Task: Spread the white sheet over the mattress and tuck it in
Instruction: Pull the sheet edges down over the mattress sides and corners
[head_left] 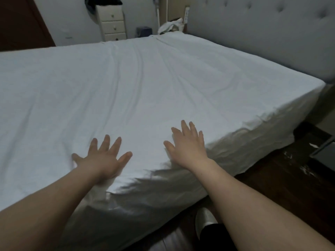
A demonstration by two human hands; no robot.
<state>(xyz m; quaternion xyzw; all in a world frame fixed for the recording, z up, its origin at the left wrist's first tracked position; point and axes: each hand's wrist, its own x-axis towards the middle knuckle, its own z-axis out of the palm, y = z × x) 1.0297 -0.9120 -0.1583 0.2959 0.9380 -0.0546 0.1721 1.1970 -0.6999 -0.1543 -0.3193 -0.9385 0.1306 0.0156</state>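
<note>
Bedroom, tufted headboard (262, 33) | white sheet (145, 84) covers mattress, creased, skirt loose at near edge | your left hand (103, 158) and right hand (188, 145) splayed flat, holding nothing | risk: pushing bunches wrinkles, drags the untucked edge.

The white sheet (145, 87) hides the mattress, cut off left.

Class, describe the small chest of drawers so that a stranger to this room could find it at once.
Start at the bed under the white sheet and look past its far edge to the back wall. There stands the cream chest of drawers, tall and narrow, with dark clothing heaped on top.
</note>
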